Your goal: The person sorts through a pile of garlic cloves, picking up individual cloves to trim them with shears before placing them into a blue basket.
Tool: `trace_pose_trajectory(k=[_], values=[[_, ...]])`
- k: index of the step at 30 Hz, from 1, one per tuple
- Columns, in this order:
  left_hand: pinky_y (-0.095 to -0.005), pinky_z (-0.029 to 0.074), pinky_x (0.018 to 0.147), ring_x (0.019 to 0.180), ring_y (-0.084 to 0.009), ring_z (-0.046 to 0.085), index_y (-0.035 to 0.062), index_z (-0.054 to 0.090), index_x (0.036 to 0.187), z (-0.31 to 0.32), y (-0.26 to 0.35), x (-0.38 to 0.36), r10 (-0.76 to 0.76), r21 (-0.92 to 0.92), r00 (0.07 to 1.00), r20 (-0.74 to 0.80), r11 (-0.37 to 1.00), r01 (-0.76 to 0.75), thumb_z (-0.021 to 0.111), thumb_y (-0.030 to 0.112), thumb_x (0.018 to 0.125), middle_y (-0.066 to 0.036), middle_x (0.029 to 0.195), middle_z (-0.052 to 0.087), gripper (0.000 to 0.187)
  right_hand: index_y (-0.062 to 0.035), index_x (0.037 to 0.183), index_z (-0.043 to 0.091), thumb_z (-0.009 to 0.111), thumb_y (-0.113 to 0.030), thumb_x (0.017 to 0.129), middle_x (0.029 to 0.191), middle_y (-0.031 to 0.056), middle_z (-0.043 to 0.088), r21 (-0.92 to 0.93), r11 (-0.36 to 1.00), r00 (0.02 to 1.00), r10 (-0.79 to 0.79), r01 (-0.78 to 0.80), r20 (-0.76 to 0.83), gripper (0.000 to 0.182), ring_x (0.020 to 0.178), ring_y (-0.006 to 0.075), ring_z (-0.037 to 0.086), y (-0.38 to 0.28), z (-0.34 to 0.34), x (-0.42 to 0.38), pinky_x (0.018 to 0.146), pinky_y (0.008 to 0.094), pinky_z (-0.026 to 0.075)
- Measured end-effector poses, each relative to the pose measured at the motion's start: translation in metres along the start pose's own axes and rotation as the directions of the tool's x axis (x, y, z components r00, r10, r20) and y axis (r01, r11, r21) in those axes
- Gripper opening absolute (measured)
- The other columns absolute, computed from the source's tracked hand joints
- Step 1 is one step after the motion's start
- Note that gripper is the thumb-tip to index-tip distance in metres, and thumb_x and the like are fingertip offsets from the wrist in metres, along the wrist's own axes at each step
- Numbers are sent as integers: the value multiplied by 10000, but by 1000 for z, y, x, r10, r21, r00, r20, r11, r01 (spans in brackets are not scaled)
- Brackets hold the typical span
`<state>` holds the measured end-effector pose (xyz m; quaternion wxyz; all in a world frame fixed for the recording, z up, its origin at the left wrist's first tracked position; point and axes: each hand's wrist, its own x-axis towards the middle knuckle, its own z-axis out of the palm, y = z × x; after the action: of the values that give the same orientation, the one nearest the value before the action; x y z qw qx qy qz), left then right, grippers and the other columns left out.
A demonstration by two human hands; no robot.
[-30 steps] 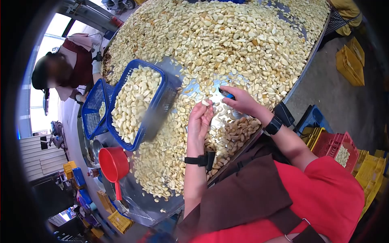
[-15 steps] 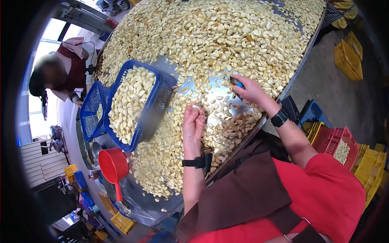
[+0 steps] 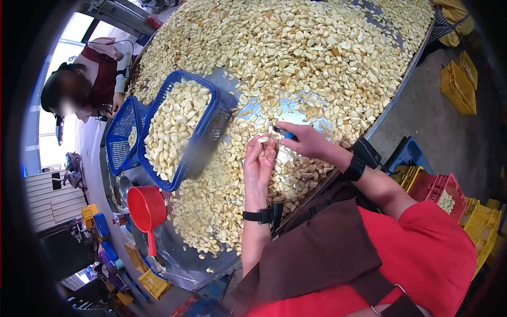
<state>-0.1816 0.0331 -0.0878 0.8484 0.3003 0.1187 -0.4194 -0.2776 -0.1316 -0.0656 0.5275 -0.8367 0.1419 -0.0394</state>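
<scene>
Palm up, my left hand (image 3: 259, 163) pinches a pale garlic clove (image 3: 263, 140) between thumb and fingertips, above the metal table. My right hand (image 3: 308, 141) is closed around a small knife (image 3: 289, 136) with a blue and black handle; its blade is hard to make out. The knife hand is close beside the clove, on its right. Loose garlic cloves (image 3: 296, 58) cover much of the table around both hands. Nearer my body is a heap of browner cloves (image 3: 301, 170). Bare shiny metal (image 3: 293, 112) shows just beyond my right hand.
Left of my hands, a blue basket (image 3: 208, 113) is full of pale cloves, beside a second blue basket (image 3: 119, 138) with few. A red dipper (image 3: 147, 208) stands on the table. Another person (image 3: 100, 74) is across at the left. Yellow crates (image 3: 458, 87) sit on the floor at right.
My right hand has moved left and toward me with the knife, closing in on my left hand. The left hand has turned palm up, showing the clove. The view has shifted slightly.
</scene>
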Motion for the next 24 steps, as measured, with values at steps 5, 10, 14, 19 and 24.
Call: trace_pose_trajectory(k=[5, 10, 14, 19, 24], values=[[-299, 564, 796, 972, -236, 626, -6, 570, 1062, 4, -11, 5, 117, 113, 992, 40, 986, -121, 534, -38, 876, -180, 1107, 606, 192, -33, 1389, 338, 551, -310, 871, 1082, 248, 612, -24, 997, 996, -69, 71, 52, 624, 972, 388, 608, -16, 13, -3, 817, 409, 483], [-311, 546, 845, 993, -230, 622, -30, 588, 1030, 14, -13, 2, 176, 217, 984, -8, 961, -170, 532, -63, 864, -178, 1109, 612, 178, -28, 1391, 304, 536, -290, 867, 944, 262, 623, -30, 997, 997, -70, 71, 45, 629, 854, 412, 613, -17, 17, -5, 731, 449, 481], [-289, 559, 796, 942, -216, 638, -65, 561, 1043, 20, -18, 3, 215, 231, 974, -68, 953, -194, 512, -56, 885, -196, 1107, 605, 165, -17, 1386, 282, 524, -274, 861, 852, 268, 620, -36, 998, 996, -53, 55, 70, 632, 786, 429, 607, -16, 18, -5, 684, 478, 477], [-283, 573, 777, 946, -220, 635, -93, 538, 1049, 18, -18, 3, 204, 214, 974, -102, 960, -179, 502, -57, 894, -222, 1127, 584, 163, -17, 1376, 333, 514, -259, 881, 793, 252, 618, -52, 985, 985, -168, 166, -30, 580, 726, 400, 608, 3, 32, -2, 653, 460, 475], [-375, 543, 902, 1059, -311, 595, -78, 519, 1099, 14, -9, 0, 100, -21, 991, -89, 994, -103, 486, -91, 858, -212, 1178, 560, 243, -78, 1429, 323, 481, -204, 943, 694, 7, 577, 638, 723, 954, 295, -265, 62, 526, 496, 34, 476, 24, 9, 9, 457, 196, 408]])
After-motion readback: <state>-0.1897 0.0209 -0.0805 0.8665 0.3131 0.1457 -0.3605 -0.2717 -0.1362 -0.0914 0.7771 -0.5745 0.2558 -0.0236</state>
